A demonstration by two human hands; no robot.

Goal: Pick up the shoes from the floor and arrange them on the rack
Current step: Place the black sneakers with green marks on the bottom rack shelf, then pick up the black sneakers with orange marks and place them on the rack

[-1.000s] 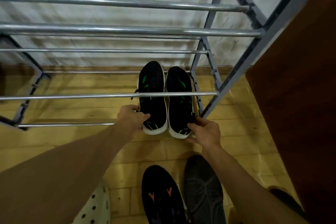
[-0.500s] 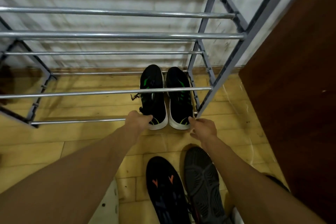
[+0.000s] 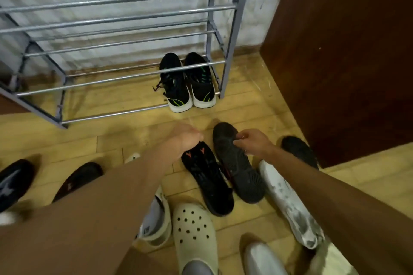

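A grey metal rack (image 3: 232, 29) stands against the wall. A pair of black sneakers with green marks and white soles (image 3: 178, 87) sits at the right end of its lowest tier. In front of it on the floor lie two dark shoes, sole up. My left hand (image 3: 185, 138) is closed over the toe of the black shoe with orange marks (image 3: 207, 176). My right hand (image 3: 252, 143) grips the edge of the grey-black shoe (image 3: 239, 172) near its toe.
More footwear is scattered on the wooden floor: a cream clog (image 3: 194, 230), a dirty white shoe (image 3: 288, 203), a white slide (image 3: 154, 219), and black shoes at the left (image 3: 78, 178) and right (image 3: 299, 149). A brown panel (image 3: 346, 51) stands at the right.
Both hands have let go of the green-marked sneakers on the rack, drawn back and closed on the two sole-up dark shoes on the floor. The view has pulled back.
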